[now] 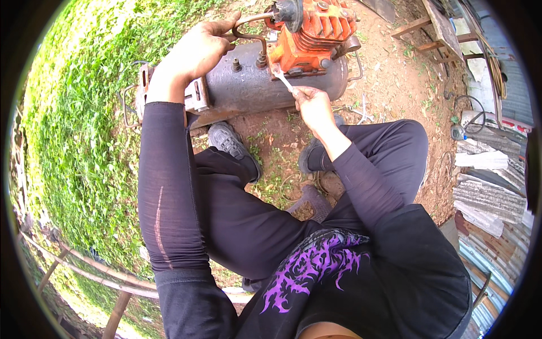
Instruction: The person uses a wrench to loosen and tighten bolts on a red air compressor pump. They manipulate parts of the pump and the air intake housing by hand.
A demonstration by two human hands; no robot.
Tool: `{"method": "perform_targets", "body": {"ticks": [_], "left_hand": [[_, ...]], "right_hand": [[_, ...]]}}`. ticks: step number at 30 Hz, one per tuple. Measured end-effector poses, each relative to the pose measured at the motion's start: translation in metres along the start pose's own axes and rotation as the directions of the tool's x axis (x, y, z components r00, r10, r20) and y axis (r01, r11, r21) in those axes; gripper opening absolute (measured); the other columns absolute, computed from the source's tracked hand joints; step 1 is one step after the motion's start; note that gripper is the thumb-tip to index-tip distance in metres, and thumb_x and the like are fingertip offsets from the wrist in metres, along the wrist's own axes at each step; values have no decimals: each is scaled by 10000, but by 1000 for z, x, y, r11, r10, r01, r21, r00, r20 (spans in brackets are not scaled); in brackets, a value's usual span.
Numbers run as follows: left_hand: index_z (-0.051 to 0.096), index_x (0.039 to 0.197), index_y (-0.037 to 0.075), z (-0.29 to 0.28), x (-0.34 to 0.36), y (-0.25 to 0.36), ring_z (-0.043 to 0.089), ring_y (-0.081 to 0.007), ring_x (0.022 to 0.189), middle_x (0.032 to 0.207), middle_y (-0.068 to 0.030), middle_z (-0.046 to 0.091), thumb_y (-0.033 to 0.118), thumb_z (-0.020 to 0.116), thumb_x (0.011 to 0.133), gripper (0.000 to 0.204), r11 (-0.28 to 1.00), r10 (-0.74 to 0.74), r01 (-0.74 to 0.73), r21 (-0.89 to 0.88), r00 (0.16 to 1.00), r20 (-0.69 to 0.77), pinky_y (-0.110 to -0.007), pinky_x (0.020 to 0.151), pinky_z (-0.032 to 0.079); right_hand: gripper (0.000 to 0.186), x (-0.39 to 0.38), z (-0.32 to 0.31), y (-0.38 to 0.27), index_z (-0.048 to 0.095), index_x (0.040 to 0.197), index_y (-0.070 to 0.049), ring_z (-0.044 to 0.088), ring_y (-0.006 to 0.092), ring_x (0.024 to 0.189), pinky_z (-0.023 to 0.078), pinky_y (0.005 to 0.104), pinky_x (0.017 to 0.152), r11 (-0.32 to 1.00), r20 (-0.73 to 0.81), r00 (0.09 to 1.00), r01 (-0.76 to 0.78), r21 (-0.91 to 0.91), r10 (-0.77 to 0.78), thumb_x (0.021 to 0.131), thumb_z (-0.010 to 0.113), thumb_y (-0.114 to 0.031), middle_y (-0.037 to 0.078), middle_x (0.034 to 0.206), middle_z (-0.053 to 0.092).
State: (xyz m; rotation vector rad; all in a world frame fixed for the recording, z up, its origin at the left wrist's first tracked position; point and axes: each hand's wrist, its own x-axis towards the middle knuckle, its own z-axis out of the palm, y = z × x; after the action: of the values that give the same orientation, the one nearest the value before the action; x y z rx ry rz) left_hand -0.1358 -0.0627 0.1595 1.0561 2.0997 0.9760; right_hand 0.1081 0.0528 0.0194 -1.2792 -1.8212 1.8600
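Outdoors, bright daylight falls on green grass (79, 124) from nine to eleven o'clock, palest at ten. Brown dirt (395, 85) with scattered leaves covers the ground around one and two o'clock. A wooden bench (443, 25) stands between them. Blue-grey metal sheets (516, 93) rise past two o'clock, grey corrugated panels (488, 198) lie stacked at three, bluish ones (480, 265) at four. At eight, pole rails (132, 291) meet a post (117, 313).

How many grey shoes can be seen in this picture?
2: the left shoe, near the dark compressor tank, and the right shoe, partly hidden by the right wrist.
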Motion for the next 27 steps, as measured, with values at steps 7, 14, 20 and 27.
{"method": "perform_targets", "body": {"ticks": [7,14,20,27], "left_hand": [[451,1360,-59,-3,-6,19,595,-197,1145,1227,-173,618,1,508,766,599,998,-53,50,49,997,63,-258,985,423],[470,1356,-39,-1,3,3,621,-198,1085,1184,-153,643,28,518,772,590,998,-58,57,11,996,62,-267,956,442],[483,1346,-36,0,-10,36,633,-199,1066,1160,-180,650,60,534,761,595,991,-73,68,116,996,42,-266,938,460],[392,1425,4,2,-5,10,584,-233,1159,1273,-206,576,11,477,751,679,995,-67,71,-64,996,52,-284,991,432]], "right_hand": [[199,28,-11,-10,707,974,28,493,94,655,421,278,623,985,84,995,-34,-167,49,921,621,-144,2,707,603],[184,37,-13,-11,708,942,3,420,68,562,348,250,521,981,170,984,-22,-194,56,941,576,-125,1,681,569],[189,4,38,11,567,838,-95,364,88,451,256,293,353,968,86,978,-203,150,192,976,464,-174,-43,594,424],[221,10,132,-28,443,798,-176,322,155,416,335,352,420,230,286,810,-449,863,511,970,374,-295,-7,557,362]]}}
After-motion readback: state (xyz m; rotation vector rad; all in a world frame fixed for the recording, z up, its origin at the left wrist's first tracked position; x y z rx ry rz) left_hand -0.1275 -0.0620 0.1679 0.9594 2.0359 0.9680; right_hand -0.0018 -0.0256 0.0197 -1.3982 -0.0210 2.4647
